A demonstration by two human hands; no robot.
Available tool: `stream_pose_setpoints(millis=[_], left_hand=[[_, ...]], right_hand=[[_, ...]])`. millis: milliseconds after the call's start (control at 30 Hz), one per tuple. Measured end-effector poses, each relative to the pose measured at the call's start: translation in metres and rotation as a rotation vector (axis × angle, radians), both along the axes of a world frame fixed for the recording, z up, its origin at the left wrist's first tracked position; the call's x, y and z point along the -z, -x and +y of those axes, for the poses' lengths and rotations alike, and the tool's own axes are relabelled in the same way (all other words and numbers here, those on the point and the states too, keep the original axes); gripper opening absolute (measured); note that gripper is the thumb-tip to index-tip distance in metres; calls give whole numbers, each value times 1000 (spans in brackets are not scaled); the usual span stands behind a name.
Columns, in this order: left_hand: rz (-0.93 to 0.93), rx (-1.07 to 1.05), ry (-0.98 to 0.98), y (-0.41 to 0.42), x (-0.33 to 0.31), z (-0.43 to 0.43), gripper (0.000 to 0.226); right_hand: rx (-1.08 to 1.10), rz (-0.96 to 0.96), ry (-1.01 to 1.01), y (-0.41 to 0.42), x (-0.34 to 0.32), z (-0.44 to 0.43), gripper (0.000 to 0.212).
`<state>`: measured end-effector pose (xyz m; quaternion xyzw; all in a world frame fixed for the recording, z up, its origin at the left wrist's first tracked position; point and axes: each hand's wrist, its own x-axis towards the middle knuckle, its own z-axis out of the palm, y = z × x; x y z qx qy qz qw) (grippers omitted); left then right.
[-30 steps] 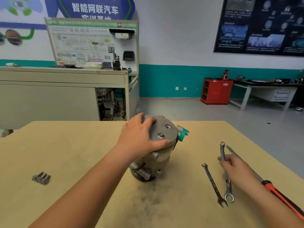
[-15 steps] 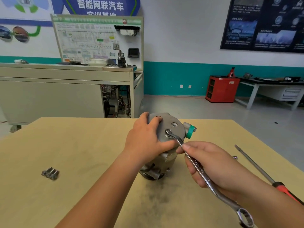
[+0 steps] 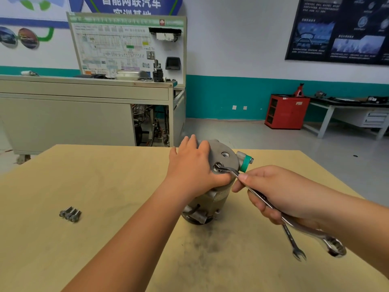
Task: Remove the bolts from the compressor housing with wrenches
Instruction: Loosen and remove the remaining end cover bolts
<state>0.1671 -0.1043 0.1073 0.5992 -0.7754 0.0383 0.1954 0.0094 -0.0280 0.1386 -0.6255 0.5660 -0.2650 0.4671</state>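
Note:
A grey metal compressor housing with a green-capped port stands upright on the wooden table. My left hand lies over its top left side, fingers spread and thumb along the front, steadying it. My right hand grips the shaft of a silver combination wrench. The wrench's far end sits on a bolt in the housing's top face. An empty bolt hole shows just behind it.
Three removed bolts lie together on the table at the left. A second, smaller wrench lies on the table under my right wrist. A dark smudge marks the wood in front of the housing. Beyond the table stand a grey training bench and a red cabinet.
My right hand picked a wrench up off the table and brought it to the housing's top. Its end has settled on the bolt. My left hand stayed on the housing.

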Motion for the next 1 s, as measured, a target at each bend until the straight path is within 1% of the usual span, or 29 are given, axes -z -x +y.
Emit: stream_pose_setpoints(millis=[100,133,267,333,400,467,600,700,800,867,900,1000], left_hand=[[19,-7,26,4,0,0,70],[16,-16,35,5,0,0,69],[-31,-86,91,13,4,-1,75],[-41,-113,107,17,6,-2,73],[-31,-119,117,21,9,-4,72],[-31,-126,131,24,11,-5,74],[-35,-153,164,26,13,-6,78],[-36,-164,178,24,14,-6,82],[-28,-159,184,22,14,-5,83],[-26,-161,191,23,15,-5,83],[-29,-162,195,23,15,-4,84],[-41,-155,207,24,14,-3,88]], right_hand=[[-41,123,15,2,-7,-5,35],[-49,177,24,3,-9,-7,36],[-59,453,103,6,-15,-15,36],[-66,540,124,5,-15,-17,36],[-94,525,101,7,-13,-18,36],[-107,460,60,12,-14,-19,38],[-82,339,-107,20,-18,-22,41],[-104,353,-146,22,-20,-28,44],[-108,430,-152,22,-23,-33,50],[-82,547,-96,18,-23,-34,53],[-63,654,-13,15,-20,-33,53],[0,1060,359,4,-1,-27,43]])
